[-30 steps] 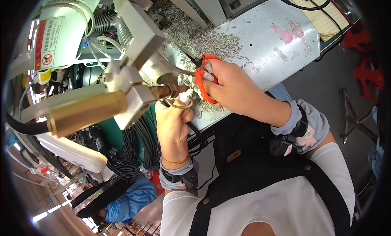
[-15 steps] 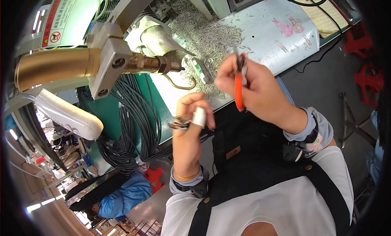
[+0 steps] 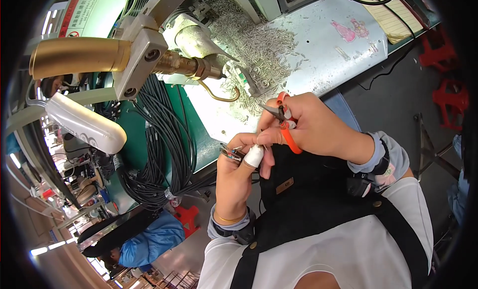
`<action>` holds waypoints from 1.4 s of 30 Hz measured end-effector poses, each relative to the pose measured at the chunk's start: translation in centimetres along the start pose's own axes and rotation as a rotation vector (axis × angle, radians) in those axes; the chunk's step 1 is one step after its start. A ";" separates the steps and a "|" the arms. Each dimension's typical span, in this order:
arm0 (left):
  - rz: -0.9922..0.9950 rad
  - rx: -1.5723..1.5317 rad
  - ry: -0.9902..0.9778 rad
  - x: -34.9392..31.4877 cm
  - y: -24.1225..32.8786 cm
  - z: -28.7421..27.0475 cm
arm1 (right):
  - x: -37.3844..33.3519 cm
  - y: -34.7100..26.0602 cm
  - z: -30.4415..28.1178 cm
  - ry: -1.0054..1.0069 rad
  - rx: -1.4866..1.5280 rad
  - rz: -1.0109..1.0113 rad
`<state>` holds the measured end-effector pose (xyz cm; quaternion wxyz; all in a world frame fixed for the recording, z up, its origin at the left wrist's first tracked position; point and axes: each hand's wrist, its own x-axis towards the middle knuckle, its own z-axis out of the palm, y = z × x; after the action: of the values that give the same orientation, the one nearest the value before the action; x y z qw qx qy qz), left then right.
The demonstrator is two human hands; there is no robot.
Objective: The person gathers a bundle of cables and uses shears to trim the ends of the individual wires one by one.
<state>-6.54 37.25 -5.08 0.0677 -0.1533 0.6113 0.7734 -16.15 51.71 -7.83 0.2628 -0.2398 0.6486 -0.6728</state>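
Observation:
My left hand point(image 3: 234, 172) has a white cover point(image 3: 254, 156) on its thumb, and its fingers are closed. A small metal-and-dark piece point(image 3: 229, 152) is lodged between those fingers. My right hand point(image 3: 318, 127) grips a red-handled tool point(image 3: 289, 138) with pointed grey jaws; whether pliers or scissors, I cannot tell. Its jaws point up and left, toward the bench. Thumb and fingertips of both hands meet just past the bench's near edge. Whatever is pinched where they meet is too small to make out.
A soldering head with a gold-coloured tube point(image 3: 79, 57) and tip juts over the bench at left. Behind it, many short metal pins point(image 3: 269, 45) cover the pale worktop point(image 3: 323, 60). A bundle of black cables point(image 3: 167, 154), a white lamp point(image 3: 84, 123) and red stools point(image 3: 450, 102) stand around.
My right hand has moved down and left to meet my left hand, which has risen slightly. The red-handled tool has turned so its jaws point up and left.

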 end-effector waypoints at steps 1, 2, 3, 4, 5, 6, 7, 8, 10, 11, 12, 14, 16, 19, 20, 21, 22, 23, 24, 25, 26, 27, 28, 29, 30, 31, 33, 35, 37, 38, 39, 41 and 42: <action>-0.042 -0.061 -0.018 0.0 0.1 0.0 | 0.0 0.1 0.0 -0.020 0.019 0.004; -0.041 -0.062 -0.018 -0.1 -0.1 0.0 | 0.0 0.1 0.0 -0.020 0.018 0.004; 0.030 0.005 -0.002 -0.2 -0.4 -0.2 | -0.1 0.1 -0.1 -0.020 0.118 0.064; 0.100 0.072 0.013 -0.3 -0.8 -0.3 | -0.2 -0.1 -0.1 -0.021 0.217 0.124; 0.171 0.140 0.030 -0.4 -0.9 -0.3 | -0.2 -0.3 -0.1 -0.022 0.318 0.183; 0.171 0.140 0.030 -0.4 -0.8 -0.3 | -0.2 -0.3 0.0 -0.022 0.317 0.183; 0.061 0.043 0.011 -0.4 -0.6 -0.4 | -0.1 -0.3 0.0 -0.060 0.193 0.077; -0.050 -0.055 -0.008 -0.4 -0.4 -0.5 | -0.1 -0.2 0.1 -0.096 0.068 -0.029; -0.161 -0.153 -0.026 -0.4 -0.3 -0.3 | 0.1 0.0 0.2 -0.133 -0.057 -0.134; -0.179 -0.105 -0.058 -0.2 -0.4 0.1 | 0.2 0.1 0.4 -0.116 -0.025 -0.201; -0.196 -0.058 -0.089 0.0 -0.5 0.4 | 0.4 0.2 0.6 -0.097 0.008 -0.267; -0.214 -0.010 -0.122 0.0 -0.6 0.5 | 0.6 0.3 0.4 -0.078 0.041 -0.334; -0.181 -0.041 -0.131 -0.5 -0.8 0.4 | 0.7 0.2 -0.1 -0.096 -0.111 -0.328; -0.119 -0.024 -0.097 -0.4 -0.9 0.8 | 0.5 0.3 -0.2 -0.063 -0.238 -0.325; -0.074 0.007 -0.059 -0.3 -0.9 1.0 | 0.4 0.4 -0.2 -0.020 -0.290 -0.325; -0.029 0.039 -0.021 -0.2 -1.0 1.2 | 0.4 0.2 -0.1 0.022 -0.341 -0.325; -0.029 0.039 -0.021 -0.2 -1.1 1.1 | 0.2 0.0 -0.1 0.022 -0.341 -0.325; 0.134 0.142 0.030 -0.1 -1.3 0.9 | 0.0 -0.4 -0.2 -0.008 -0.267 -0.193; 0.298 0.245 0.082 -0.1 -1.6 0.6 | -0.2 -1.0 -0.2 -0.039 -0.192 -0.062; 0.463 0.348 0.131 -0.1 -1.8 0.5 | -0.3 -1.3 -0.3 -0.067 -0.117 0.069; 0.463 0.348 0.130 0.0 -1.8 0.4 | -0.2 -1.3 -0.4 -0.066 -0.117 0.068; 0.502 0.432 0.152 0.1 -1.8 0.2 | -0.1 -1.2 -0.5 -0.158 0.034 0.216; 0.540 0.516 0.174 0.1 -1.8 0.1 | 0.1 -1.2 -0.5 -0.249 0.185 0.363; 0.579 0.600 0.197 0.2 -1.7 -0.1 | 0.2 -1.1 -0.5 -0.340 0.338 0.509; 0.578 0.600 0.196 0.2 -1.6 -0.2 | 0.0 -0.4 -0.3 -0.340 0.338 0.510; 0.393 0.341 0.174 0.3 -1.4 -0.4 | -0.4 0.7 0.1 -0.220 0.030 0.191; 0.021 -0.171 0.131 0.2 -1.0 -0.7 | -0.9 1.9 0.8 0.030 -0.571 -0.453; -0.054 -0.245 0.089 0.3 -0.4 -1.1 | -0.8 1.6 0.4 0.077 -0.699 -0.592; -0.205 -0.391 0.002 0.3 0.1 -1.2 | -0.4 0.5 -0.2 0.176 -0.953 -0.871; -0.205 -0.391 0.003 0.3 0.4 -1.0 | -0.3 0.2 -0.3 0.176 -0.952 -0.871; -0.219 -0.348 0.014 0.3 0.8 -0.7 | -0.2 -0.2 -0.4 0.132 -0.971 -0.906; -0.246 -0.260 0.032 0.4 1.2 -0.3 | -0.1 -0.5 -0.6 0.044 -1.010 -0.976; -0.245 -0.261 0.032 0.4 1.1 -0.5 | -0.1 -0.4 -0.7 0.044 -1.010 -0.976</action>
<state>-7.13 36.50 -4.24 0.1313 -0.2467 0.4836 0.8295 -16.57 52.31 -7.43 -0.2259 -0.5826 0.7052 -0.3351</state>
